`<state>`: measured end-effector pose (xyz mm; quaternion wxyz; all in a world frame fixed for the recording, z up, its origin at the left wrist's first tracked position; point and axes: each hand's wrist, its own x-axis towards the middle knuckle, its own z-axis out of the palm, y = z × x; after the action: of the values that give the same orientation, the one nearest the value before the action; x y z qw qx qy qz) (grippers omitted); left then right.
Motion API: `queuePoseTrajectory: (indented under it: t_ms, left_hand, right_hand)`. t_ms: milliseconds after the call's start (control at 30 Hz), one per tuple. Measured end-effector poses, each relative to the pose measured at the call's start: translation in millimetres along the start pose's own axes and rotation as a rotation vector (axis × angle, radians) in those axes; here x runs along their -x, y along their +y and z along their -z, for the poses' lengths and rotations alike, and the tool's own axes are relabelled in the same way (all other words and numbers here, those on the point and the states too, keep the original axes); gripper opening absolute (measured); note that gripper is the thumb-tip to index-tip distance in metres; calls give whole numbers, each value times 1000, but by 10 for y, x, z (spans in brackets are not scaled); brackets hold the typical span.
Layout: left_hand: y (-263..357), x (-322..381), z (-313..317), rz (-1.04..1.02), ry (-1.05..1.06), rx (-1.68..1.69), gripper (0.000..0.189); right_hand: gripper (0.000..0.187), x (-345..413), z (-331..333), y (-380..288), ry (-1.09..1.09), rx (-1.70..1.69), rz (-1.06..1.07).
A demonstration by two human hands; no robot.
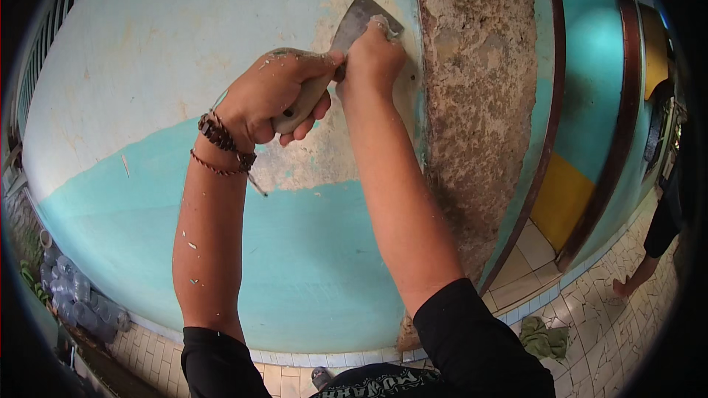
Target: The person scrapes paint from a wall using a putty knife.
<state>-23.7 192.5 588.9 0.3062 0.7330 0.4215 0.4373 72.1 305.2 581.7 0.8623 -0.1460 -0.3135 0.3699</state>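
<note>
My left hand (287,91), with braided bracelets at the wrist, is wrapped around the handle of a paint scraper (354,19). The broad metal blade points up and lies against the painted wall (310,243), over a patch where the paint is off. My right hand (376,52) presses on the blade with its fingers, beside the left thumb; whitish scrapings sit at its fingertips. Pale paint covers the upper wall and turquoise the lower part. Bare plaster shows around and below the blade. Paint flakes cling to my left hand and forearm.
Right of the hands runs a rough bare strip of wall (475,94), then a dark red door frame (553,121). A green cloth (545,338) lies on the tiled floor. Plastic bottles (83,298) are piled at lower left. Another person's leg (636,279) shows at far right.
</note>
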Motion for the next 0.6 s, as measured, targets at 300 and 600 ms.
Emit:
queuePoseTrajectory:
  t_ms: [300, 600]
  left_hand:
    - [19, -75, -41, 15, -15, -135, 37]
    - [109, -81, -16, 45, 1, -143, 39]
  right_hand:
    - [50, 11, 55, -137, 50, -76, -110]
    - [47, 18, 19, -99, 38, -142, -103]
